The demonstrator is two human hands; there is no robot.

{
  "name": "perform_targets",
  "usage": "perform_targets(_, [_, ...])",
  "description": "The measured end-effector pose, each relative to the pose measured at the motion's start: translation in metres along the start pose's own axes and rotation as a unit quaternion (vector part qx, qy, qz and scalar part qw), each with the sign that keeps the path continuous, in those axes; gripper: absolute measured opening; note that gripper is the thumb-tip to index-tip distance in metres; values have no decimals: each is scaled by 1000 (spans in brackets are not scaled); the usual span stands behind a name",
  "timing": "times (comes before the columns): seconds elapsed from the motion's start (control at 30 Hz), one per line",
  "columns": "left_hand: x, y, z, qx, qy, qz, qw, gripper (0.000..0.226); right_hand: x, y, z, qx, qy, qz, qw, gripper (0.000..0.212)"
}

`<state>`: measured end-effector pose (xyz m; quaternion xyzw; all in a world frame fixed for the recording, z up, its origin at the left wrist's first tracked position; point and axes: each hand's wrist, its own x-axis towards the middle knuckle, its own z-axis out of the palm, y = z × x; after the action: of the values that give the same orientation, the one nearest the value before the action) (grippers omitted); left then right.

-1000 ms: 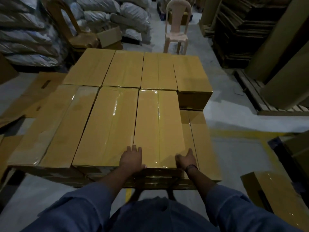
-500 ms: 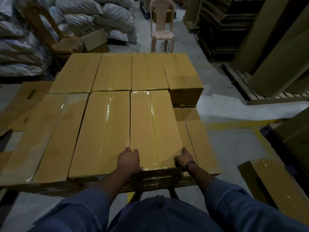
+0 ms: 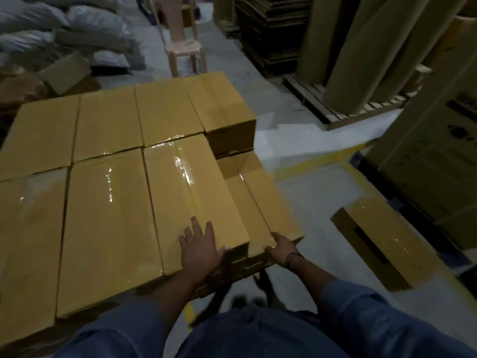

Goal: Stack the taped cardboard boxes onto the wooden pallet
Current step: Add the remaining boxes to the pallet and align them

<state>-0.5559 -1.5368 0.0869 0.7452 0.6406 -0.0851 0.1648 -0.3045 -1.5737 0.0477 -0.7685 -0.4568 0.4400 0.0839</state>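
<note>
Several taped cardboard boxes lie in two rows on the wooden pallet [image 3: 238,266], whose dark edge shows below the near box ends. My left hand [image 3: 200,246] rests flat on the near end of the rightmost top-layer box [image 3: 191,192], fingers straight, thumb at its edge. My right hand [image 3: 281,248] curls round the near corner of a lower cardboard box [image 3: 255,200], which sits one layer down at the stack's right side. One more taped box [image 3: 382,244] lies on the floor to the right.
A plastic chair [image 3: 184,45] stands beyond the stack, with sacks [image 3: 64,29] at the back left. A second pallet [image 3: 335,109] bearing tall cardboard rolls is at the right rear. Large cartons [image 3: 433,161] stand at the right. Yellow floor lines cross the grey floor.
My view has swung to the right. My left hand slid right along the top box's near end. My right hand dropped from that box's side to the lower box's near corner.
</note>
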Motion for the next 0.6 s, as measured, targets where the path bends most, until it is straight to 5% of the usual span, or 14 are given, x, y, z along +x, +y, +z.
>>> perform_targets(0.6, [-10,385,81,-40,-142,159,976,95,-34,304,-223,25,89,75,993,62])
